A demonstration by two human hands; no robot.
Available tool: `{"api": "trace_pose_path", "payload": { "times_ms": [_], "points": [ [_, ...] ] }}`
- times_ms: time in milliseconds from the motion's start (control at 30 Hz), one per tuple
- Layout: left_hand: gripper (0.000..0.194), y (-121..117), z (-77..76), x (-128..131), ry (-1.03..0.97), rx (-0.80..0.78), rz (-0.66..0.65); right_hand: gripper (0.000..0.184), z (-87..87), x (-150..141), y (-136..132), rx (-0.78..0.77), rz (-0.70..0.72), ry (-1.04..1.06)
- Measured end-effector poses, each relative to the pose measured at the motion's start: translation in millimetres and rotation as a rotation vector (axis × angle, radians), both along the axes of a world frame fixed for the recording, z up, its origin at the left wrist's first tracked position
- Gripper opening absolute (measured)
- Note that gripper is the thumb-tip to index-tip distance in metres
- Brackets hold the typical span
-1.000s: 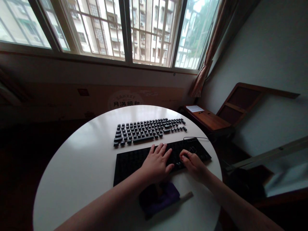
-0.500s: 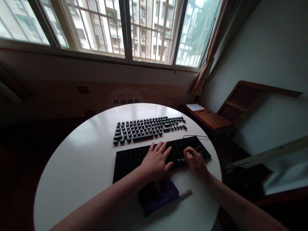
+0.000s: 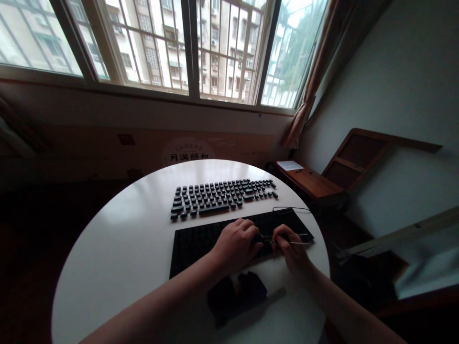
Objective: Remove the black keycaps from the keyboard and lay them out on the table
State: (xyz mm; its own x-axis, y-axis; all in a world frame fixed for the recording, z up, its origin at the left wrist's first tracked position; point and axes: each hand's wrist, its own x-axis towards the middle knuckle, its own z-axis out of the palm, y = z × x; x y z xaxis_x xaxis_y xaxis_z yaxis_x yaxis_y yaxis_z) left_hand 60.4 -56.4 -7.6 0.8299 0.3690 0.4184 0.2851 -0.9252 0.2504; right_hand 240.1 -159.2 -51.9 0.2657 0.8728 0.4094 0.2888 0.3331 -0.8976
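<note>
A black keyboard base (image 3: 193,246) lies on the round white table. Over its middle my left hand (image 3: 238,241) is curled, thumb and fingers closed round a small dark keycap (image 3: 257,238). My right hand (image 3: 289,242) grips a thin wire keycap puller (image 3: 300,242), whose wires stick out on both sides of the fist. One end of the puller reaches the keycap at my left fingertips. Behind the base, rows of loose black keycaps (image 3: 213,198) are laid out in keyboard order. Much of the base is hidden under my hands and in shadow.
The white table (image 3: 107,248) has a curved edge. A dark purple object (image 3: 236,296) with a flat strip lies close below my left forearm. A cable (image 3: 292,208) runs off the base's far right. Beyond stands a wooden bench (image 3: 315,184) bearing paper.
My left hand has gone from spread flat on the base to curled, closing on the keycap by the puller's end. The puller in my right hand has turned more level.
</note>
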Motion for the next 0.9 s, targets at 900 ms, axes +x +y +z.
{"api": "trace_pose_path", "payload": {
  "times_ms": [900],
  "points": [
    [0.01, 5.6, -0.1, -7.3, -0.271, 0.054, -0.018, 0.029, 41.8, -6.2, 2.3, 0.213, -0.112, -0.852]
  ]
}}
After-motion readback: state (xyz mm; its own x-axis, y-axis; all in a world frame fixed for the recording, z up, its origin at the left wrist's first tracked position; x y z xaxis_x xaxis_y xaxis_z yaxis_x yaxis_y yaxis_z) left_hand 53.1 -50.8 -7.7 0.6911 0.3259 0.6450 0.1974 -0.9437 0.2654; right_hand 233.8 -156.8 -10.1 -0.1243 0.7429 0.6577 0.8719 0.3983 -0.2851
